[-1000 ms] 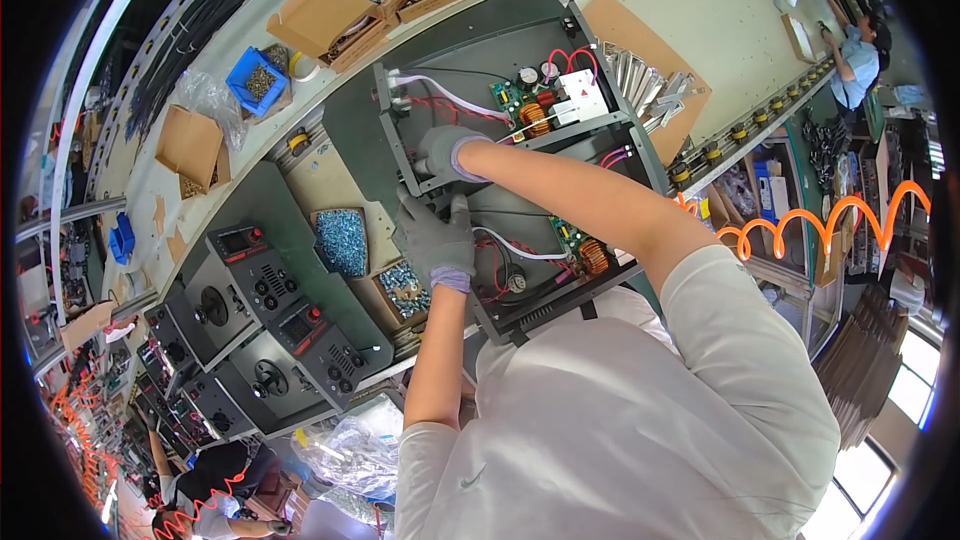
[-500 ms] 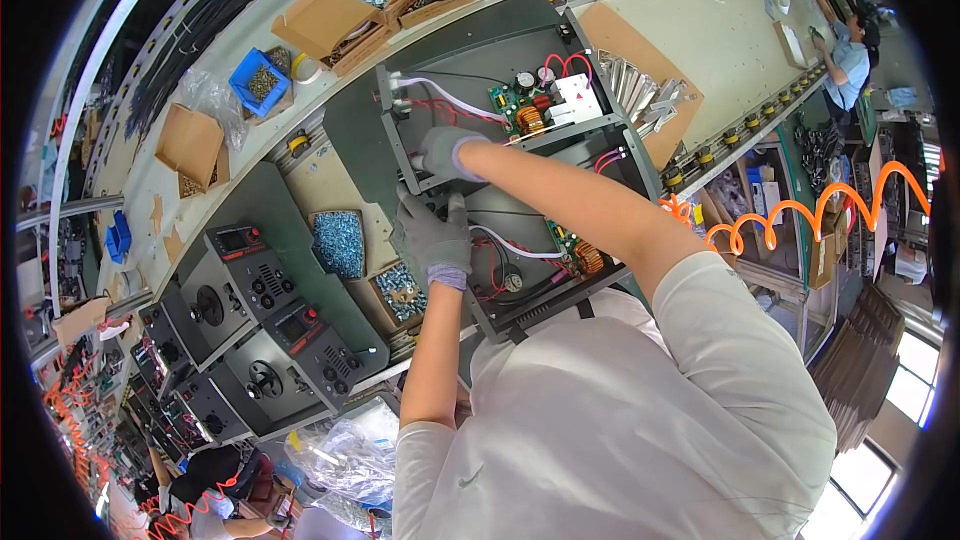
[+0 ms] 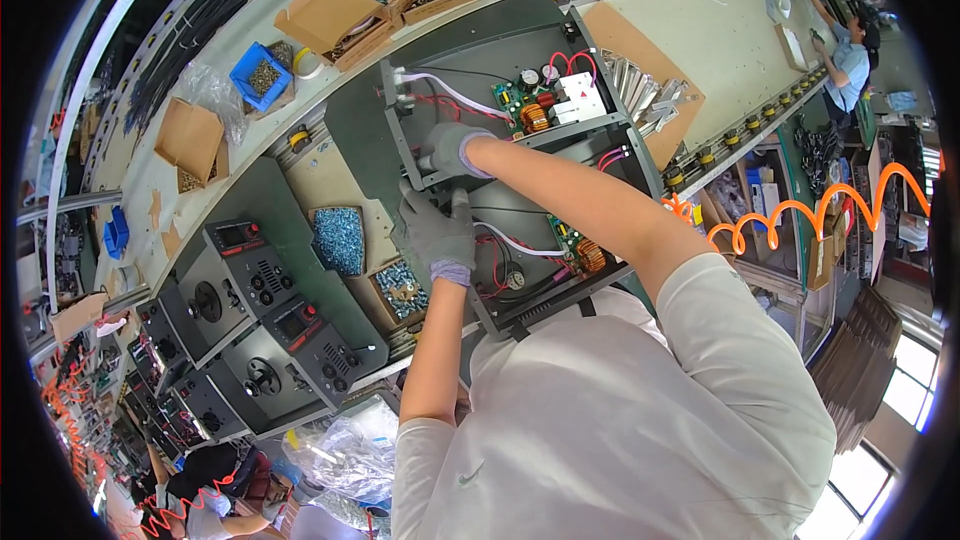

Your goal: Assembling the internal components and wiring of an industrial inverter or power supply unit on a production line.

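Two dark metal cases lie side by side on the bench, the far case point(image 3: 480, 55) and the near case point(image 3: 530, 318). Each holds a green circuit board with a copper coil and loose wires. My left hand point(image 3: 440, 232), in a grey glove, is closed over the near case's left end panel, thumb apart from the fingers. Just beyond it, my right hand point(image 3: 452, 150), also gloved, reaches into the far case by its left end panel point(image 3: 400, 135). Its fingers are curled, and whatever they hold is hidden. A white cable point(image 3: 455, 95) runs from that panel toward the far circuit board point(image 3: 530, 105).
Boxes of screws point(image 3: 338, 240) stand left of the cases. Finished-looking units with dark panels point(image 3: 255, 270) line the lower left. A blue bin point(image 3: 260, 77) and open cartons sit on the far shelf. Metal strips point(image 3: 645, 90) lie at right; an orange coiled hose point(image 3: 800, 210) hangs beyond.
Both cases and my hands shift very slightly within the picture. My hands stay at the same end panels, with no clear change in their grip.
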`<state>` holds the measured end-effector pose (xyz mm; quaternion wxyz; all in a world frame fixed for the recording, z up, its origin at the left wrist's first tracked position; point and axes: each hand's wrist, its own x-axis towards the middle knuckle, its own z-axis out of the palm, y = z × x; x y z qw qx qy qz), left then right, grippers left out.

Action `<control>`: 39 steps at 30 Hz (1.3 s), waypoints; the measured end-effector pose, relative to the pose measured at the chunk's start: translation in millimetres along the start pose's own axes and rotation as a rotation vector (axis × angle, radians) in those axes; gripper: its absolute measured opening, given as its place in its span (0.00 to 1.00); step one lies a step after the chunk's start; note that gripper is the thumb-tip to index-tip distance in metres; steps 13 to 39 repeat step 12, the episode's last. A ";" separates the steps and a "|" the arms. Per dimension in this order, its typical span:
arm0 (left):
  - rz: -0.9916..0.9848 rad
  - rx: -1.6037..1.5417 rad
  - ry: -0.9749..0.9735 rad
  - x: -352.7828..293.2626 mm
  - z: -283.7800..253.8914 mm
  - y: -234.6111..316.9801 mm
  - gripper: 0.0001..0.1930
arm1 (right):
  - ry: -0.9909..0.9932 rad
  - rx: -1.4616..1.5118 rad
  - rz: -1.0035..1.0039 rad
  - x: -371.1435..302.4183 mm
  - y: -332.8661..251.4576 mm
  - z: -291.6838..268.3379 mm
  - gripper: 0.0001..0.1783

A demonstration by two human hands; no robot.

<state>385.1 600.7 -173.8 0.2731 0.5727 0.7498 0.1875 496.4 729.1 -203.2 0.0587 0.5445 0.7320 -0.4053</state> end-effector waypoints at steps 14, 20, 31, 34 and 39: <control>-0.005 -0.005 -0.007 0.7 3.1 -4.1 0.48 | 0.123 0.082 0.124 9.9 -5.2 17.0 0.24; -0.005 -0.005 -0.007 0.7 3.1 -4.1 0.48 | 0.123 0.082 0.124 9.9 -5.2 17.0 0.24; -0.005 -0.005 -0.007 0.7 3.1 -4.1 0.48 | 0.123 0.082 0.124 9.9 -5.2 17.0 0.24; -0.005 -0.005 -0.007 0.7 3.1 -4.1 0.48 | 0.123 0.082 0.124 9.9 -5.2 17.0 0.24; -0.005 -0.005 -0.007 0.7 3.1 -4.1 0.48 | 0.123 0.082 0.124 9.9 -5.2 17.0 0.24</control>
